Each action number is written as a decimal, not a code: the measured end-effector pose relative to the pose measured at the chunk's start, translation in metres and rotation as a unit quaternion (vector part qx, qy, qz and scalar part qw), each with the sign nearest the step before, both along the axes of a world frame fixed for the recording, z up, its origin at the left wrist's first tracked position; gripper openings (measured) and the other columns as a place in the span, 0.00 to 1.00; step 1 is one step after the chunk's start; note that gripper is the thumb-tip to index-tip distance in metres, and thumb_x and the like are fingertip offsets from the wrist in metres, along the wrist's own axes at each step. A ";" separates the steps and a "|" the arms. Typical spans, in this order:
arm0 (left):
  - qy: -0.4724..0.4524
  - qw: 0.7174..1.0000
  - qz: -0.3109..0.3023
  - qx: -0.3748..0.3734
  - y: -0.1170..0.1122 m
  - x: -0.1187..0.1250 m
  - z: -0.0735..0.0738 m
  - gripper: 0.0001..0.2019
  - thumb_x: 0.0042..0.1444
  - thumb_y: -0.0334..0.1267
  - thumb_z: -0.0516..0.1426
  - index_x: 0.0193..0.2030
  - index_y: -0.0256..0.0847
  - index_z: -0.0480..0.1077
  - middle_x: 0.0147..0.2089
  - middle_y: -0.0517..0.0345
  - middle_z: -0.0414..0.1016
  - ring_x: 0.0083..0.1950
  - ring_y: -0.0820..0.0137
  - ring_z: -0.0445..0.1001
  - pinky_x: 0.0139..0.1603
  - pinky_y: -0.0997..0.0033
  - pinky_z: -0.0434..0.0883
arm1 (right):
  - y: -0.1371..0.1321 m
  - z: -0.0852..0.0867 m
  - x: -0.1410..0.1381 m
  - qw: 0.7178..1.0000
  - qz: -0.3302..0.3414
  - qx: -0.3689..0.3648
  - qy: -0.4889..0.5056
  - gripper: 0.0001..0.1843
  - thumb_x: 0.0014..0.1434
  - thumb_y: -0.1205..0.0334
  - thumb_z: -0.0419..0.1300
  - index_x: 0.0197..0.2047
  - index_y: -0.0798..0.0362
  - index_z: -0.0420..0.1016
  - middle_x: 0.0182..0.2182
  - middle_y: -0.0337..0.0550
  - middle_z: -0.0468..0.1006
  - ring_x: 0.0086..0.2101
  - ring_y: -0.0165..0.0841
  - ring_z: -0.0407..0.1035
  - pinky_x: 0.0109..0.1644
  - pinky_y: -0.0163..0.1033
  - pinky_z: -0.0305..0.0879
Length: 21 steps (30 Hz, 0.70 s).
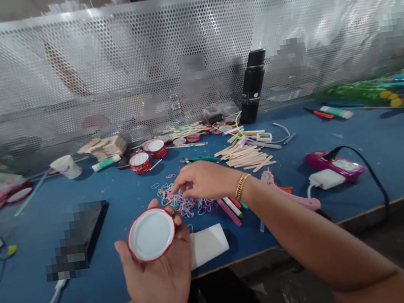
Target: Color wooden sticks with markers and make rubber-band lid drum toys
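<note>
My left hand (160,286) holds a round jar lid (151,234) with its white inside facing up and a red rim. The fingers curl round its far edge and the thumb lies along the left side. Beyond it, my right hand (204,181), with a gold bracelet (243,186) at the wrist, reaches down over a loose pile of small coloured rubber bands (194,207). Its fingers are bent, with the thumb a little apart from the index finger. A white paper piece (210,245) lies at the table's front edge, just right of the lid.
Wooden sticks (247,158), pliers (203,160) and pens (230,212) lie around the pile. Stacked red lids (140,163) and a paper cup (66,167) stand behind. A black bottle (253,87) leans near the perforated metal screen (120,72). A phone (82,237) with a cable lies left.
</note>
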<state>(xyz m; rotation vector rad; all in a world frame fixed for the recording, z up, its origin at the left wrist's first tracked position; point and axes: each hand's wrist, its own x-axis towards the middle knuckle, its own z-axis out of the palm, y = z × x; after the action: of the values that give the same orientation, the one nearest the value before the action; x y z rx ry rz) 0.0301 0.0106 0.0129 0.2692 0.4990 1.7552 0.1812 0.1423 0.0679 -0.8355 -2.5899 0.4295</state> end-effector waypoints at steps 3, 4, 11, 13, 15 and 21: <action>0.004 1.000 0.007 -0.006 0.001 0.003 0.004 0.35 0.65 0.66 0.49 0.58 0.37 0.78 0.42 0.42 0.81 0.38 0.61 0.78 0.34 0.65 0.80 | -0.009 -0.009 -0.012 0.995 0.057 -0.032 -0.081 0.18 0.56 0.66 0.73 0.50 0.47 0.84 0.42 0.41 0.85 0.42 0.34 0.76 0.42 0.36 0.65; 0.003 1.000 0.008 -0.001 0.001 0.004 0.005 0.35 0.65 0.66 0.49 0.57 0.37 0.79 0.42 0.42 0.81 0.38 0.62 0.77 0.33 0.66 0.80 | -0.012 -0.012 -0.017 0.991 0.073 -0.037 -0.104 0.18 0.55 0.66 0.74 0.49 0.47 0.84 0.41 0.41 0.85 0.41 0.35 0.77 0.41 0.35 0.64; 0.003 1.000 0.004 0.004 -0.002 0.002 0.004 0.35 0.65 0.66 0.51 0.60 0.36 0.77 0.43 0.41 0.81 0.38 0.61 0.78 0.33 0.66 0.79 | -0.004 -0.008 -0.019 0.995 -0.015 0.037 -0.091 0.10 0.66 0.69 0.62 0.47 0.51 0.83 0.46 0.45 0.84 0.46 0.36 0.76 0.46 0.37 0.65; 0.004 1.000 0.000 0.009 -0.003 0.001 0.003 0.35 0.64 0.66 0.52 0.61 0.37 0.76 0.43 0.42 0.80 0.39 0.61 0.78 0.34 0.66 0.79 | 0.003 -0.007 -0.010 0.992 -0.068 0.057 -0.085 0.16 0.66 0.68 0.62 0.56 0.50 0.80 0.52 0.48 0.82 0.51 0.38 0.75 0.53 0.40 0.66; 0.004 1.000 -0.005 0.010 -0.003 0.001 0.003 0.35 0.64 0.67 0.51 0.61 0.38 0.76 0.43 0.43 0.80 0.39 0.61 0.77 0.34 0.66 0.79 | 0.010 -0.010 -0.005 0.987 -0.114 0.061 -0.100 0.20 0.63 0.69 0.65 0.57 0.49 0.80 0.52 0.50 0.82 0.52 0.41 0.76 0.53 0.42 0.67; -0.004 1.000 0.007 -0.003 -0.001 0.004 0.006 0.36 0.64 0.67 0.51 0.62 0.37 0.76 0.42 0.42 0.80 0.38 0.61 0.76 0.32 0.67 0.79 | 0.015 -0.017 -0.013 0.988 -0.108 0.042 -0.099 0.11 0.60 0.71 0.66 0.44 0.50 0.86 0.45 0.47 0.86 0.46 0.39 0.79 0.48 0.39 0.69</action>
<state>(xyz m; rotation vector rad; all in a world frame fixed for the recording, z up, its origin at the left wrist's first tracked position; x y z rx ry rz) 0.0340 0.0093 0.0193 0.2545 0.5009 1.7672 0.1683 0.1575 0.0508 -1.1651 -2.6328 0.1803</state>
